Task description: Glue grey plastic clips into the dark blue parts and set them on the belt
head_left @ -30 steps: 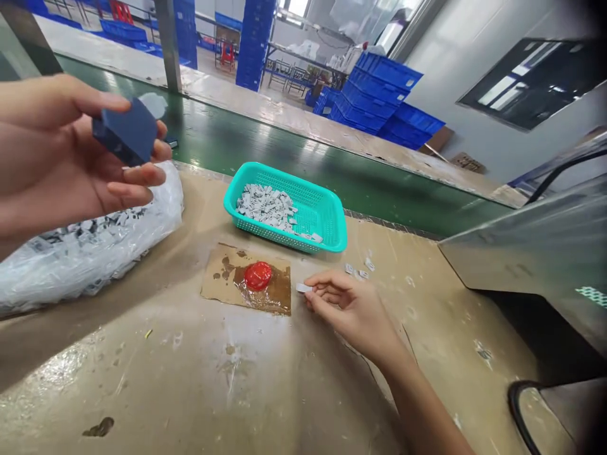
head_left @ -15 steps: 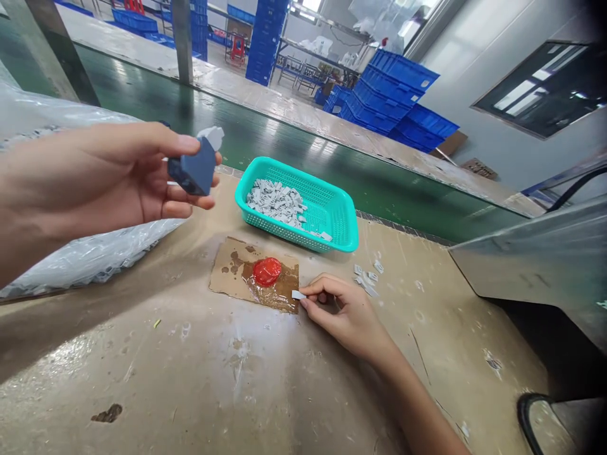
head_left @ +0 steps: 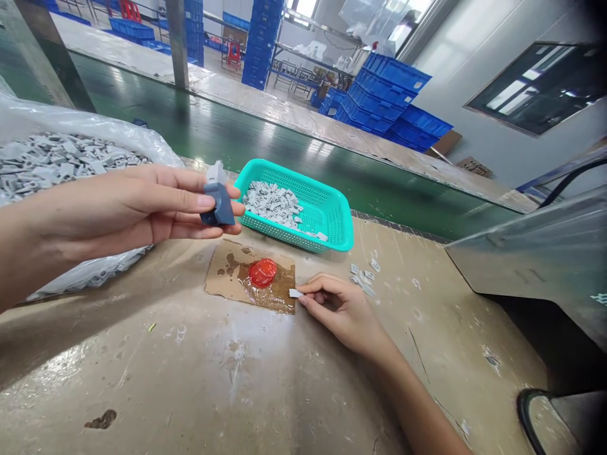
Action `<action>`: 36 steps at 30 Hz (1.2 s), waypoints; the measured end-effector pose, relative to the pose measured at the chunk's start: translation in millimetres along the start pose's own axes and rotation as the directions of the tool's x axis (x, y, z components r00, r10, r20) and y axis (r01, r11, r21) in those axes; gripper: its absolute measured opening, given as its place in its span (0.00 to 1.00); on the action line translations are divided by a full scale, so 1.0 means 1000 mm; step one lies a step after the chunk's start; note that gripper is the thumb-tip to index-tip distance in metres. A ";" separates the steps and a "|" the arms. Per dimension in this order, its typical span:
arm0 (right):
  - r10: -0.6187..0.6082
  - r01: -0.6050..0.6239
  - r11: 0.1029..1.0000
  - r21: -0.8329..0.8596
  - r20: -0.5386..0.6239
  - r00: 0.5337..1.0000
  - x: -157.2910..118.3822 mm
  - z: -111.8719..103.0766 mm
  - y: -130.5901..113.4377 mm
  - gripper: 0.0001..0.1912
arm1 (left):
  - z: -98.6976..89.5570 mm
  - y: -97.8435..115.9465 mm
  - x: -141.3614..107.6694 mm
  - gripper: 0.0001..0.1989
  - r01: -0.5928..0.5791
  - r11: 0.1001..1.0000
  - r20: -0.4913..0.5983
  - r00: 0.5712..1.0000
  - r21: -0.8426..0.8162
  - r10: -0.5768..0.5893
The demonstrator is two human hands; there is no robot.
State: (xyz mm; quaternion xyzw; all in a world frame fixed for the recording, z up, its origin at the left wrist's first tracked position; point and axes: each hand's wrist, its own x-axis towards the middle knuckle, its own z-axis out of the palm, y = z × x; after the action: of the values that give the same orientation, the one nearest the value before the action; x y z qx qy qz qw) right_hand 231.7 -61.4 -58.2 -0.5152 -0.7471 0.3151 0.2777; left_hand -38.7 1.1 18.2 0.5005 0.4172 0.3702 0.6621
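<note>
My left hand holds a dark blue block with a light grey piece sticking up from its top, left of the teal basket. Between the thumb and fingers of my right hand is a small light grey piece, at the right edge of a cardboard sheet. On that wet, stained cardboard sits a glossy red lump. Behind it stands the teal basket, with many small grey pieces heaped mostly in its left part.
Several loose grey pieces lie right of the cardboard. A clear plastic bag full of grey parts is at the left. A metal housing stands at the right. Beyond the table runs a green surface, with blue crates farther back.
My left hand has moved right and down and turned the blue block with its grey piece more upright. More of the bag of parts shows. My right hand keeps its pinch at the cardboard's edge.
</note>
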 end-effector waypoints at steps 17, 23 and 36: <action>-0.032 0.032 0.999 0.010 -0.009 0.999 0.001 -0.004 0.000 0.05 | 0.014 -0.032 -0.003 0.14 0.213 0.977 0.426 0.883 0.011 -0.198; -0.014 0.014 1.000 0.001 -0.055 0.998 0.002 -0.002 -0.005 0.05 | 0.021 -0.036 -0.009 0.18 0.310 0.950 0.528 0.811 -0.021 -0.253; 0.140 -0.090 0.961 0.262 -0.177 0.974 0.001 -0.012 -0.020 0.06 | 0.026 -0.032 -0.018 0.12 0.162 0.986 0.415 0.901 -0.046 -0.129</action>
State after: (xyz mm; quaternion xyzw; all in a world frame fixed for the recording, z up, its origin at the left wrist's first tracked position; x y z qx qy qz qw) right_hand 228.3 -63.4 -35.4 -0.5468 -0.6389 0.3714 0.3935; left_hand -18.8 -31.4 -5.7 0.5079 0.2899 0.2227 0.7800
